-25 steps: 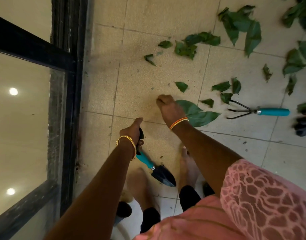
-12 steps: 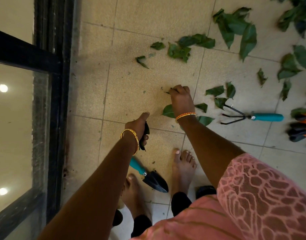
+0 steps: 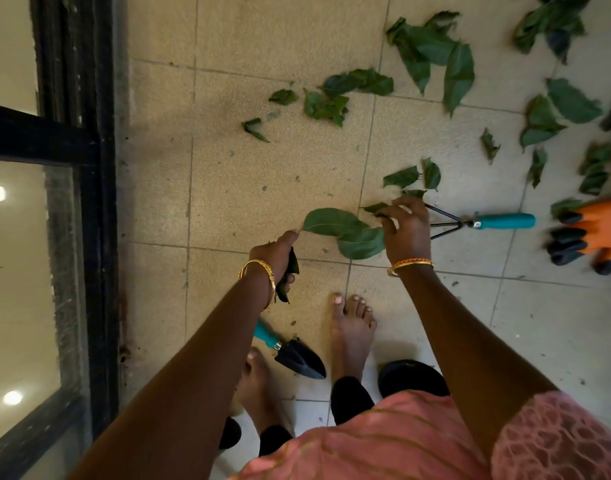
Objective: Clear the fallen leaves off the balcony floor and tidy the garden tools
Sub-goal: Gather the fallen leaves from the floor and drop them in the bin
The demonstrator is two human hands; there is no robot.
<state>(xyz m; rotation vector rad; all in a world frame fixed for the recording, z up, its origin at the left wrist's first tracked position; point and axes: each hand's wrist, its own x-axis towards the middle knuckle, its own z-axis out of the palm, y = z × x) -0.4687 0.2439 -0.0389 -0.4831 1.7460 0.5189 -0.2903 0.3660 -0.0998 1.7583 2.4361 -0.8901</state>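
Head view: left hand [image 3: 278, 252] grips gathered leaves [image 3: 290, 271]; right hand [image 3: 406, 230] pinches leaf [image 3: 375, 207].

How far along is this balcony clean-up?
Early on. The left hand holds a small bunch of gathered leaves; the right hand is pinching another leaf beside two large ones. Many leaves are still scattered across the tiles, and the trowel, hand rake and orange gloves still lie on the floor.
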